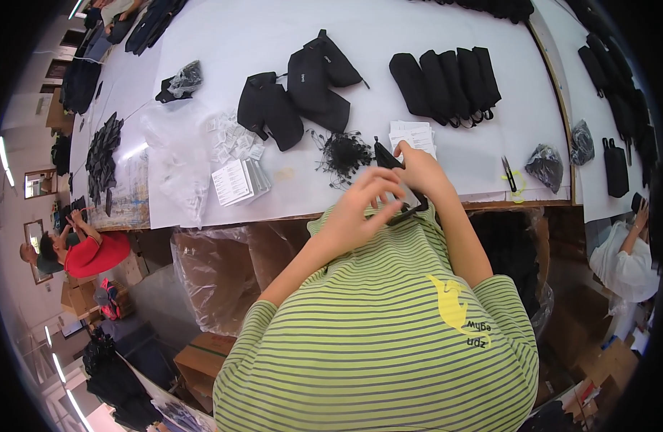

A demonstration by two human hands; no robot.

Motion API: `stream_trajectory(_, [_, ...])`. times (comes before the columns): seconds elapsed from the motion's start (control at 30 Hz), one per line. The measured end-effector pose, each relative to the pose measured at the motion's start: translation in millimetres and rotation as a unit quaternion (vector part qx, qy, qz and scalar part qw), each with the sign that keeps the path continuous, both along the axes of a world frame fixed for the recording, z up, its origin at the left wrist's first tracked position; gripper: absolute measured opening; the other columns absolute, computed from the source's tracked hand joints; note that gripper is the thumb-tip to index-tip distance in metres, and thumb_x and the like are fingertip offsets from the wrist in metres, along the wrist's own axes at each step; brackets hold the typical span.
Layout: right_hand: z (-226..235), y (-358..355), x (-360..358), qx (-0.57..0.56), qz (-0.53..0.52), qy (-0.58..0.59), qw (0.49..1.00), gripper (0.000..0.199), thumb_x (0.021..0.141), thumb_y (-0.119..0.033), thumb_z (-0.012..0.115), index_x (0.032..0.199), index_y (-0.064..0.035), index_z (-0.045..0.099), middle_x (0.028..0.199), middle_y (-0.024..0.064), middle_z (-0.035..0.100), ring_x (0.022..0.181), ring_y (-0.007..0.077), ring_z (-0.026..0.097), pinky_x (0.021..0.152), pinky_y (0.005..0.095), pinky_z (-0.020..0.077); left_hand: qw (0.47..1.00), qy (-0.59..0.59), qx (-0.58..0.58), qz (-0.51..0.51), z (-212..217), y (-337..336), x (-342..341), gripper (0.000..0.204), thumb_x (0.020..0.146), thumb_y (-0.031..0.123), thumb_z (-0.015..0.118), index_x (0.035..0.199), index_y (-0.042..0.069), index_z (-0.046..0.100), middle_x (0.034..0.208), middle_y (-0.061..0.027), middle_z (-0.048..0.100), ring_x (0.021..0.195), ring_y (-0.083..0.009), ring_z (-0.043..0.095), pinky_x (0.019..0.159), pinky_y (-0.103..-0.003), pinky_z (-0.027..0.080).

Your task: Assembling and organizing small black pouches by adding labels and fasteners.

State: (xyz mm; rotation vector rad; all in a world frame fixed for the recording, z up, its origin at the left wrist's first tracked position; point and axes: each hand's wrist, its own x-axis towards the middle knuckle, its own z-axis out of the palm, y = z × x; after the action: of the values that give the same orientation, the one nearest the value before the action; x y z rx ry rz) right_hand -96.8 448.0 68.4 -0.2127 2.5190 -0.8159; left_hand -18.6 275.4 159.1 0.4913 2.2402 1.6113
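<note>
Close to the table's front edge, my right hand [423, 171] closes on a small black fabric pouch [386, 153] held against my body. My left hand [366, 207] hovers at its lower side with curved fingers apart, slightly blurred. A pale piece [416, 200] shows between the hands; its kind is unclear. Just left of the pouch lies a tangled heap of black cords [344, 151]. White printed cards [412, 132] rest behind my right hand. More cards [239, 181] stand in a leaning stack to the left, near scattered small white tags [234, 138].
Black pouches lie loosely [313, 83] and in a row [447, 85] farther back. Black thread snips [508, 173] and plastic-wrapped bundles [544, 165] sit at right. Clear plastic [177, 155] and black strips [103, 155] cover the left side. Other people work at both sides.
</note>
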Motion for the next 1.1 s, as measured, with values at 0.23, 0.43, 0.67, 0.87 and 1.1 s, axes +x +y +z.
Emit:
stream_trajectory(0.23, [59.7,4.3,22.1,-0.157,0.012,0.064,0.985,0.026,0.081,-0.003,0.06,0.106,-0.0082,0.053,0.081,0.0142,0.066,0.077,0.0312,0.064,0.067,0.0383,0.0476,0.963,0.217,-0.15,0.053,-20.8,-21.2,-13.8,0.03,0.081,-0.001,0.059,0.11,0.006,0.056,0.117,-0.008,0.053,0.101,-0.0248,0.054,0.088,-0.035,0.043])
stream_trajectory(0.43, [109.2,-5.5,27.5,-0.208,0.048,0.178,0.961,0.025,0.083,-0.001,0.059,0.107,-0.0081,0.055,0.08,0.0116,0.067,0.072,0.0266,0.066,0.064,0.0329,0.0511,0.898,0.368,-0.226,0.081,-14.3,-28.8,-15.3,0.033,0.065,0.009,0.076,0.097,0.008,0.065,0.099,-0.002,0.062,0.097,-0.0236,0.057,0.087,-0.037,0.04])
stream_trajectory(0.67, [137.3,-12.8,26.8,-0.244,0.065,0.245,0.936,0.024,0.082,0.001,0.062,0.104,-0.0075,0.059,0.08,0.0102,0.067,0.072,0.0229,0.066,0.063,0.0299,0.0516,0.865,0.462,-0.191,0.043,9.6,-37.5,-29.7,0.03,0.065,0.007,0.072,0.094,0.007,0.065,0.092,-0.0039,0.061,0.085,-0.0235,0.06,0.077,-0.035,0.047])
stream_trajectory(0.87, [148.3,-13.3,25.6,-0.248,0.071,0.299,0.919,0.025,0.08,0.001,0.063,0.104,-0.0077,0.061,0.081,0.0089,0.067,0.067,0.02,0.063,0.06,0.0279,0.0496,0.834,0.514,-0.192,0.057,18.9,-43.0,-24.0,0.026,0.068,0.006,0.068,0.094,0.008,0.065,0.094,-0.004,0.061,0.088,-0.0237,0.059,0.08,-0.035,0.045])
stream_trajectory(1.1, [142.8,-17.6,22.8,-0.284,0.068,0.291,0.911,0.02,0.082,-0.003,0.06,0.101,-0.0078,0.057,0.077,0.0101,0.063,0.066,0.0269,0.06,0.061,0.0339,0.0468,0.85,0.425,-0.305,0.06,19.2,-40.8,-20.2,0.034,0.065,0.005,0.069,0.098,0.008,0.066,0.111,-0.0067,0.058,0.101,-0.0278,0.053,0.091,-0.04,0.037])
